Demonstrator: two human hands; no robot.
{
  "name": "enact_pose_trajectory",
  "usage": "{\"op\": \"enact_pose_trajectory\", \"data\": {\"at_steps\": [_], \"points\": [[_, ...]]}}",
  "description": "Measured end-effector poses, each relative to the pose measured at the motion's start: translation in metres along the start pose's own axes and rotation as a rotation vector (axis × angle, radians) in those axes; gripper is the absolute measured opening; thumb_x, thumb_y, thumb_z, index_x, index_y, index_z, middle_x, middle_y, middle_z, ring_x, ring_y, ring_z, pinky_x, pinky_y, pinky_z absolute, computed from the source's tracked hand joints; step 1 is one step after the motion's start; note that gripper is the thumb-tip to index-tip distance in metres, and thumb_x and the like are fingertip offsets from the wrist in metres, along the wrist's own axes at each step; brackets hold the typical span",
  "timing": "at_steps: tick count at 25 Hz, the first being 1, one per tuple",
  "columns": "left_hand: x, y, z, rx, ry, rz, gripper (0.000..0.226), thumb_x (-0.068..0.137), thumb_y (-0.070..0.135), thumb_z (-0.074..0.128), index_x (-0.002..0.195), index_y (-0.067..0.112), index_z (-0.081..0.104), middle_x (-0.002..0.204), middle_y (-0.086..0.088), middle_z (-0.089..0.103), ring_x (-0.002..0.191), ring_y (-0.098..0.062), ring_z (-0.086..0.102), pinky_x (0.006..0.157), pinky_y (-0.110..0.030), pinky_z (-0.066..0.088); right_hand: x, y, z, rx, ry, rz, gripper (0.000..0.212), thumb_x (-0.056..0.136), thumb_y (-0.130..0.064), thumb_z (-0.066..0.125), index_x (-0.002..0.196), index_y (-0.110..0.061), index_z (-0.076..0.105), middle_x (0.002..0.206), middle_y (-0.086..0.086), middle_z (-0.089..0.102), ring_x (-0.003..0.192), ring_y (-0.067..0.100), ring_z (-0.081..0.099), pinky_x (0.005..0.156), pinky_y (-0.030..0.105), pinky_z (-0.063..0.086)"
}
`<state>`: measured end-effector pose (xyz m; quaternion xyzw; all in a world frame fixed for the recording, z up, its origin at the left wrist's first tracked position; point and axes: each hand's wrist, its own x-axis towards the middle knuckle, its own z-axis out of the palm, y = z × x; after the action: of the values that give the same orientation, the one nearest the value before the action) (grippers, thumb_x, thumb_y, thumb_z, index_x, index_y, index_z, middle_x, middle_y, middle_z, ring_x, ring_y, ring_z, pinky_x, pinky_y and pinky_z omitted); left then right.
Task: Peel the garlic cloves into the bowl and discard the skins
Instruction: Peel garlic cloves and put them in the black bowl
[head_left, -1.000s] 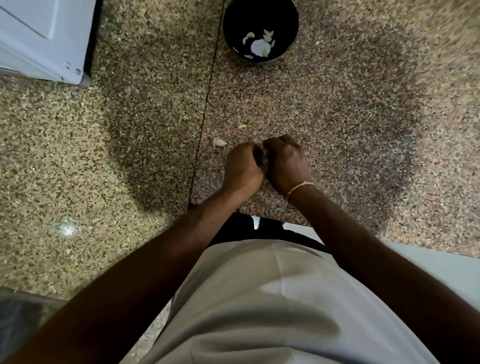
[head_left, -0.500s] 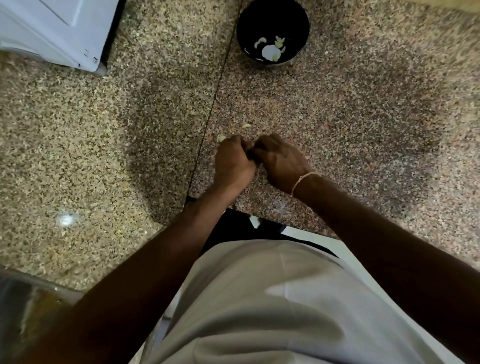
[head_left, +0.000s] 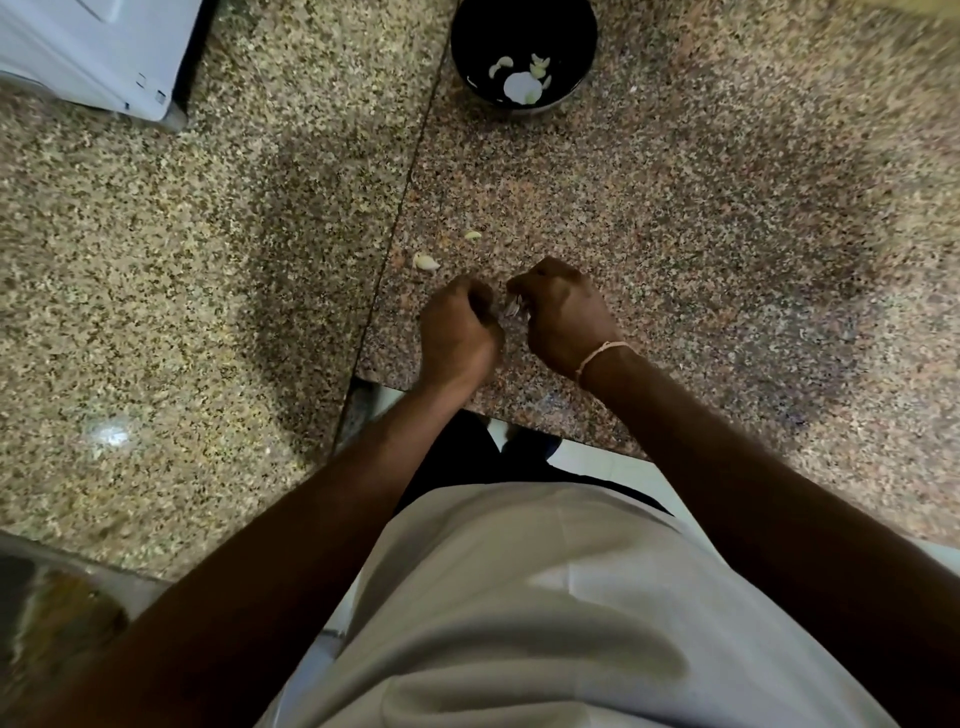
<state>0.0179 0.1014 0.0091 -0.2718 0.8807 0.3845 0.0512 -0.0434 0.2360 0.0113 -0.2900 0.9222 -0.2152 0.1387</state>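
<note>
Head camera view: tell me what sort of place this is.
Most likely a home kitchen. The person stands at a speckled granite countertop, a black bowl holds peeled garlic cloves, and a white appliance sits at the far left corner.

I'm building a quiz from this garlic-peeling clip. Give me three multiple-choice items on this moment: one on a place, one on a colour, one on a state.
1. Where is the bowl?
A. Far edge of the counter, beyond the hands
B. Beside the person's waist
C. Under the left hand

2. What colour is the bowl?
A. White
B. Black
C. Red

3. What is the right hand doing?
A. Lying flat and open
B. Reaching into the bowl
C. Curled, pinching a pale piece of garlic

Answers: 1 A, it sits at the top of the view; 2 B, its wall is dark around pale cloves; 3 C, fingers curl beside the left hand.
</note>
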Motion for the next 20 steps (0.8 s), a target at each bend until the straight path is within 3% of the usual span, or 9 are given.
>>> {"op": "enact_pose_trajectory", "data": {"at_steps": [2, 4, 7, 13, 17, 20], "points": [[0.0, -0.006, -0.006, -0.028, -0.008, -0.021, 0.017, 0.093, 0.003, 0.068, 0.109, 0.008, 0.071, 0.105, -0.005, 0.075, 0.092, -0.017, 0.065, 0.077, -0.02, 0.042, 0.0, 0.002, -0.002, -0.008, -0.017, -0.025, 0.032, 0.089, 0.002, 0.063, 0.117, -0.01, 0.073, 0.113, 0.012, 0.066, 0.101, 0.029, 0.063, 0.081, 0.043, 0.058], [0.001, -0.01, -0.009, -0.065, -0.007, -0.027, 0.017, 0.093, 0.002, 0.069, 0.109, 0.008, 0.07, 0.102, -0.001, 0.072, 0.083, -0.009, 0.063, 0.069, -0.009, 0.04, -0.003, 0.002, -0.002, -0.09, -0.05, -0.096, 0.03, 0.094, -0.008, 0.065, 0.123, -0.011, 0.07, 0.12, 0.011, 0.064, 0.112, 0.031, 0.058, 0.086, 0.043, 0.056], [0.001, -0.013, -0.009, -0.085, -0.004, -0.036, 0.022, 0.091, -0.004, 0.068, 0.11, 0.007, 0.07, 0.098, 0.003, 0.066, 0.076, 0.005, 0.054, 0.061, 0.001, 0.039, -0.008, -0.004, 0.0, -0.247, -0.096, -0.198, 0.026, 0.102, -0.012, 0.052, 0.122, -0.012, 0.068, 0.122, 0.011, 0.06, 0.115, 0.03, 0.052, 0.082, 0.044, 0.057], [-0.001, -0.017, -0.006, -0.113, -0.003, -0.052, 0.026, 0.09, -0.004, 0.069, 0.113, 0.007, 0.069, 0.1, 0.004, 0.066, 0.078, 0.006, 0.055, 0.062, 0.002, 0.04, -0.009, -0.004, 0.005, -0.356, -0.14, -0.285, 0.031, 0.106, -0.016, 0.039, 0.11, -0.005, 0.067, 0.111, 0.013, 0.06, 0.109, 0.032, 0.053, 0.077, 0.046, 0.056], [0.001, -0.016, -0.007, -0.07, -0.031, -0.057, 0.027, 0.088, -0.004, 0.068, 0.112, 0.008, 0.069, 0.101, 0.002, 0.067, 0.082, -0.007, 0.059, 0.06, 0.002, 0.039, -0.008, 0.001, 0.008, -0.358, -0.098, -0.35, 0.031, 0.106, -0.013, 0.037, 0.106, -0.004, 0.067, 0.105, 0.014, 0.063, 0.1, 0.032, 0.057, 0.073, 0.045, 0.055], [0.001, -0.016, -0.009, -0.016, -0.066, -0.014, 0.023, 0.089, 0.0, 0.07, 0.109, 0.01, 0.07, 0.098, 0.004, 0.067, 0.078, -0.004, 0.058, 0.06, 0.001, 0.039, -0.001, 0.005, 0.009, -0.15, 0.028, -0.154, 0.023, 0.103, -0.007, 0.048, 0.103, -0.005, 0.071, 0.103, 0.011, 0.069, 0.095, 0.028, 0.063, 0.077, 0.04, 0.058]]}}
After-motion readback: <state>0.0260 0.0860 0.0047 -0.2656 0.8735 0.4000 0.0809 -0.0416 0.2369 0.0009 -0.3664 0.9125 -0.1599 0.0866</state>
